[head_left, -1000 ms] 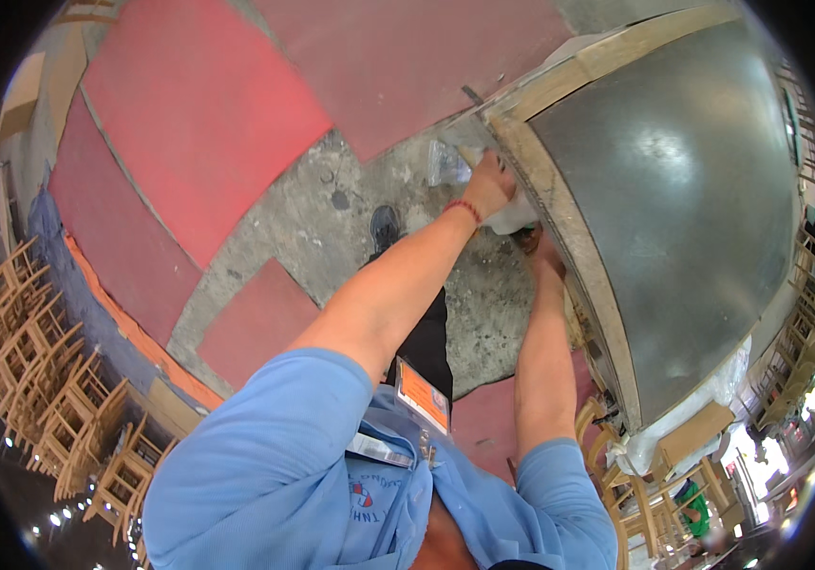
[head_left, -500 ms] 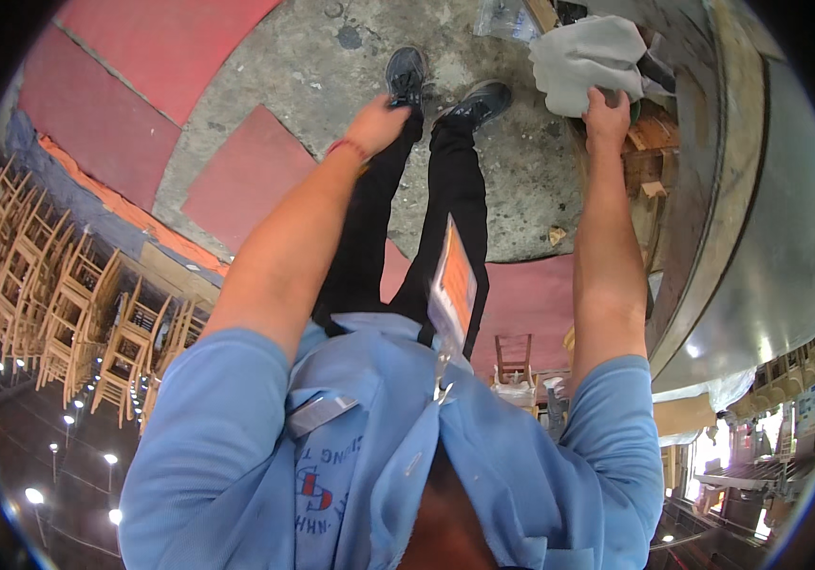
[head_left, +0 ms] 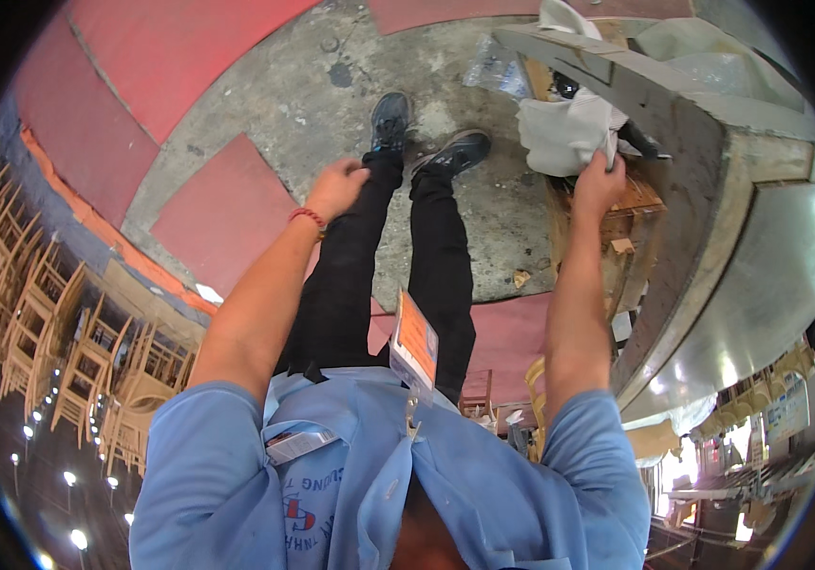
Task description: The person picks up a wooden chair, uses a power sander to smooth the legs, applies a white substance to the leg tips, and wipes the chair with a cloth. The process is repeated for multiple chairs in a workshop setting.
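My right hand (head_left: 601, 183) pinches the lower edge of a light grey cloth (head_left: 564, 133), which is bunched over a wooden crate (head_left: 631, 198) beside the workbench. Part of the cloth's far side is hidden behind the bench corner. My left hand (head_left: 339, 187), with a red bracelet at the wrist, hangs in front of my left leg. Its fingers are loosely curled, and nothing shows in them. A dark object (head_left: 637, 141) pokes out from under the cloth, too covered to name.
A metal-topped workbench (head_left: 749, 275) curves along the right. Clear plastic wrapping (head_left: 498, 71) lies on the concrete floor (head_left: 331, 104) near the crate. Red mats (head_left: 227, 214) cover parts of the floor. Stacked wooden chair frames (head_left: 37, 313) stand at the left.
The view has shifted, bringing more of the bench corner into sight. My right hand keeps its grip at the cloth, which has been bunched closer. My left hand has drawn back from the shoe.
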`<control>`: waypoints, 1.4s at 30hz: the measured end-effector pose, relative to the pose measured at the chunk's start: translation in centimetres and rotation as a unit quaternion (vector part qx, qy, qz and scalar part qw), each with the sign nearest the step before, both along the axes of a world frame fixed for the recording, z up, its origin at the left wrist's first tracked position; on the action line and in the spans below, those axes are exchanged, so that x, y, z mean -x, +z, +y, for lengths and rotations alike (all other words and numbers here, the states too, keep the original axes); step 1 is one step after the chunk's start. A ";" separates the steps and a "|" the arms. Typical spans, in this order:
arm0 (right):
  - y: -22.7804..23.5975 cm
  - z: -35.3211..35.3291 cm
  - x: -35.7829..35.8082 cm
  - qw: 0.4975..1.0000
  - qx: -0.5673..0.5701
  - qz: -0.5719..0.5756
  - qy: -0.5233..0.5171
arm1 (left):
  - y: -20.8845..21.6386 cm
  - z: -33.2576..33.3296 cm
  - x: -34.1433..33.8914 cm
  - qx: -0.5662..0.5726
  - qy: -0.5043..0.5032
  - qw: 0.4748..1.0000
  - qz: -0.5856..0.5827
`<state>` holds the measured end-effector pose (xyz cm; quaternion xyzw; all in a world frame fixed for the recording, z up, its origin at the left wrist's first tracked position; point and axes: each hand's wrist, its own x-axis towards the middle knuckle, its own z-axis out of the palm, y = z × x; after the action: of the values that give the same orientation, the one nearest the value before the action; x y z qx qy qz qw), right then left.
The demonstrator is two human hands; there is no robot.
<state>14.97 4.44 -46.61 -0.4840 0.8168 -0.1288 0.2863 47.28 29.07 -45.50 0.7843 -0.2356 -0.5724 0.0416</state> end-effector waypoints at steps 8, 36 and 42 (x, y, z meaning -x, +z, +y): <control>20.2 14.8 0.8 0.960 -0.066 -0.263 -0.065 | 4.5 -13.6 13.0 -0.105 0.290 0.832 0.462; 2.6 1.8 5.6 0.936 -0.211 0.241 0.148 | -2.8 -7.2 10.8 -0.031 -0.206 0.967 0.147; -1.0 1.7 3.2 0.968 -0.043 0.083 0.233 | -2.9 0.8 1.3 -0.156 -0.172 0.973 0.006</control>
<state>11.72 6.16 -47.63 -0.6572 0.7073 0.0170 0.2600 45.98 29.85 -48.39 0.7255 -0.2740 -0.6055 -0.1788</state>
